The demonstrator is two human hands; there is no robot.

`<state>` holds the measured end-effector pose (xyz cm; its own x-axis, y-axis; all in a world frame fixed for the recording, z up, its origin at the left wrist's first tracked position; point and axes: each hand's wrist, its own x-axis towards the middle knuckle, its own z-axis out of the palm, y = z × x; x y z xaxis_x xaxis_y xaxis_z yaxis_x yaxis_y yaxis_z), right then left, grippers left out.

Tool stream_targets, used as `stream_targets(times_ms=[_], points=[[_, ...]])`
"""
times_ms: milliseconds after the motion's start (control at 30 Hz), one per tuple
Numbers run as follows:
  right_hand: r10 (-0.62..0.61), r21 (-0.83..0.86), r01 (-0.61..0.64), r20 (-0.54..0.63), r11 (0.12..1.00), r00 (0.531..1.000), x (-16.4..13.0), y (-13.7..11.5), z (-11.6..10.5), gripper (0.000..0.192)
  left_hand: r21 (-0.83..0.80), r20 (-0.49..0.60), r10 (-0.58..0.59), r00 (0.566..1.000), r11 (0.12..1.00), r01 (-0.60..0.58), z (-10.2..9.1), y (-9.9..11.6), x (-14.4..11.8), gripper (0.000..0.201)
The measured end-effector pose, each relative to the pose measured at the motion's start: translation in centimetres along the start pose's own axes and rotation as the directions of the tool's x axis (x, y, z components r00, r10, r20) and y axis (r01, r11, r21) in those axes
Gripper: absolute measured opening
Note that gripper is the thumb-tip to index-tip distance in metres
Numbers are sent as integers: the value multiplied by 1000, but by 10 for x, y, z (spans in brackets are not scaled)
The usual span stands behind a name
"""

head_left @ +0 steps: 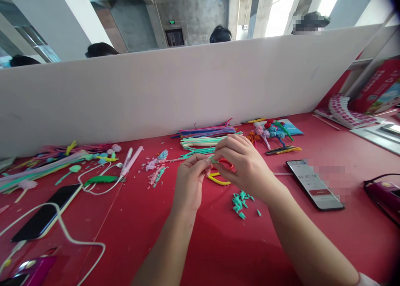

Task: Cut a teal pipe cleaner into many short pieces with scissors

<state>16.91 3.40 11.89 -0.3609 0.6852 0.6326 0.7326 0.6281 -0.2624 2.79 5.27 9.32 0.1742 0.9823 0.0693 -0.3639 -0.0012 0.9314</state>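
Observation:
My left hand (191,179) and my right hand (245,163) meet above the red table, fingertips pinched together. Between them is a small light-green pipe cleaner piece (212,159), mostly hidden by the fingers. Just below my right hand lies a loose heap of short green pipe cleaner pieces (240,202). Behind the hands are bundles of long pipe cleaners, purple-blue (208,131) and pale green (198,142). A yellow pipe cleaner (218,180) and a red one (227,164) lie curved, partly covered by my right hand.
Phones lie at right (315,185) and left (46,213), the left beside a white cable (78,243). Pink curling-iron-like tools (133,161), fluffy scraps (158,165), scissors (283,151) and pompom flowers (271,129) are scattered about. A white partition (162,90) borders the table's back.

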Motion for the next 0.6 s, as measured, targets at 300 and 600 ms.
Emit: stream_targets(times_ms=[300,600], points=[[123,308,-117,-2,944,992,-3,0,-1,20,132,-52,89,995,988,-82,2,9,-3,2],[307,369,-277,-24,887,951,0,-10,7,10,13,-207,210,956,977,-212,11,-3,-9,4]])
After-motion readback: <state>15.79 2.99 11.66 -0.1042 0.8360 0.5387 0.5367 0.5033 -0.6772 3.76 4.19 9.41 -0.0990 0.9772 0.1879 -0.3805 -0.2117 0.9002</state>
